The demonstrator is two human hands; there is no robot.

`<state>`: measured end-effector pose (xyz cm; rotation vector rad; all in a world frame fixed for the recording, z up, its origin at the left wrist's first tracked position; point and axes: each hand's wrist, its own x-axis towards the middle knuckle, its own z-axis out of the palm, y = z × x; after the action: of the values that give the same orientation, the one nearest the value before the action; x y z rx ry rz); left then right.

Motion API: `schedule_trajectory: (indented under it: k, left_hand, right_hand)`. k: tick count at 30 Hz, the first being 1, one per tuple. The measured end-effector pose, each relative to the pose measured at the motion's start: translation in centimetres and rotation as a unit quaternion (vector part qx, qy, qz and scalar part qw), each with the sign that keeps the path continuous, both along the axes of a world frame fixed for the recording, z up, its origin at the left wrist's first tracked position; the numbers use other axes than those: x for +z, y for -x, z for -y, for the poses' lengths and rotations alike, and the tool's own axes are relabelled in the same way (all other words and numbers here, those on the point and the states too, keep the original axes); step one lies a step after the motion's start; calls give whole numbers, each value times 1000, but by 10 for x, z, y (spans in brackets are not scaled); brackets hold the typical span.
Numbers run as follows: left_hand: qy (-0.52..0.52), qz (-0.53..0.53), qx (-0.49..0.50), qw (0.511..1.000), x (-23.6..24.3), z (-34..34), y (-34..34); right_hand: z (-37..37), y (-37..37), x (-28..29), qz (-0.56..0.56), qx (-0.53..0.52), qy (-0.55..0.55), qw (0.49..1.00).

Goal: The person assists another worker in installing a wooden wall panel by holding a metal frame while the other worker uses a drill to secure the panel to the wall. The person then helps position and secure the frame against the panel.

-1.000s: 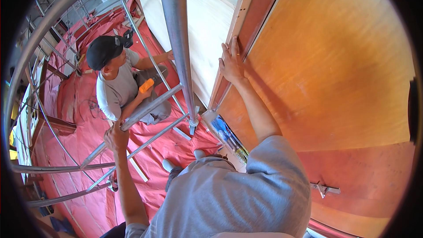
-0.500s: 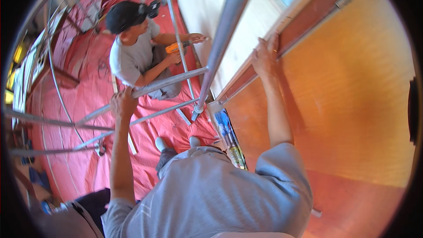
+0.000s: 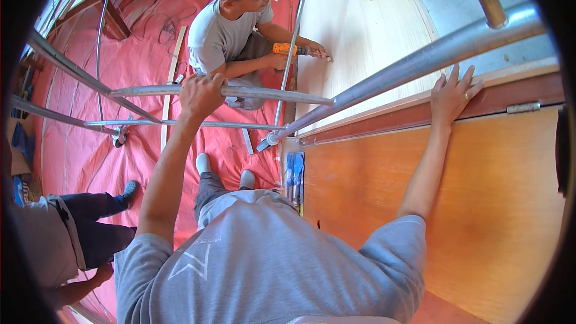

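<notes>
Head view shows the person's left hand (image 3: 201,97) clamped around a grey metal bar (image 3: 270,93); the right hand (image 3: 451,101), fingers apart, lies over the reddish-brown frame (image 3: 516,95) alongside an orange-brown wooden door (image 3: 384,186). Beyond the bar, a crouching co-worker (image 3: 207,42) holds an orange drill (image 3: 283,48) near a pale panel (image 3: 360,30).
</notes>
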<state>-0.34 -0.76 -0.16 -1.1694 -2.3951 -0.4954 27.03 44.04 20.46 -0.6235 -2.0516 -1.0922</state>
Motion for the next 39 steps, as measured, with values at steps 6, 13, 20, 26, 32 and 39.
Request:
schedule_trajectory:
  k: [6,13,20,26,32,39]
  left_hand:
    - [-7,-12,-4,1000,-3,1,3]
    - [-13,6,-11,1000,0,2,3]
    - [-4,3,-10,1000,2,2,2]
    - [1,-3,-5,1000,2,2,1]
    - [-11,14,-7,1000,1,2,2]
    - [-6,16,-2,1000,4,3,1]
  right_hand:
    - [-1,-4,-8,30,-110,-6,993]
    - [-10,-6,-20,96,-64,-14,993]
    - [-3,12,-34,81,-108,7,991]
    - [-3,16,-42,61,-110,24,992]
    - [0,19,-42,45,-103,30,993]
    - [4,23,-42,36,-109,47,992]
